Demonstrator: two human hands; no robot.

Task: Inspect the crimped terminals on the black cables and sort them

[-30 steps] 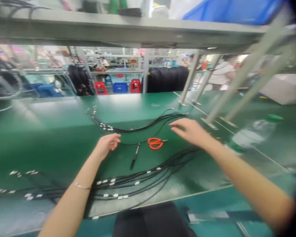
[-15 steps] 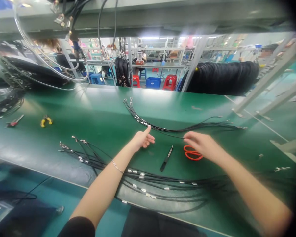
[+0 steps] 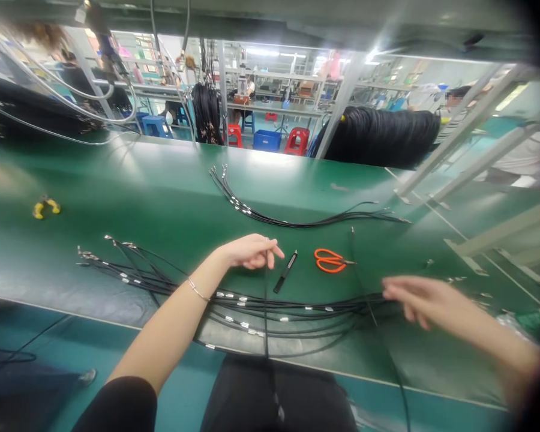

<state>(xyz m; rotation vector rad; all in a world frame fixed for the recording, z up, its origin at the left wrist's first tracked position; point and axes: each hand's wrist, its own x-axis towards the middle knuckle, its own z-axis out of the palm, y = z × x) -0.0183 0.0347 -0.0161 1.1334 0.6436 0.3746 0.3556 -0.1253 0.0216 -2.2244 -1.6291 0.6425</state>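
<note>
1. Containers: one blue bin stands on the floor beyond the back edge of the counter; its contents cannot be made out. One bottle lies toward the right end of the counter, partly hidden behind the right wrist; whether it holds anything is unclear.
2. The left hand is above the middle of the counter, thumb and finger pinching one black cable, which runs down past the front edge to the person's lap.
3. The right hand is nearer the right end, blurred, fingers partly curled. Just beside its fingertips a loose cable stretch runs toward the front edge; whether they touch, or whether it belongs to the pinched cable, I cannot tell.
4. In the way: the pinched cable crosses over the near bundle along the front edge, and the left forearm covers part of that bundle.
5. Counted on the counter: two cable bundles, the near one and a far bundle toward the back edge; one orange-handled pair of scissors and one pen, between the bundles; one pair of yellow-handled pliers, toward the left end.
</note>
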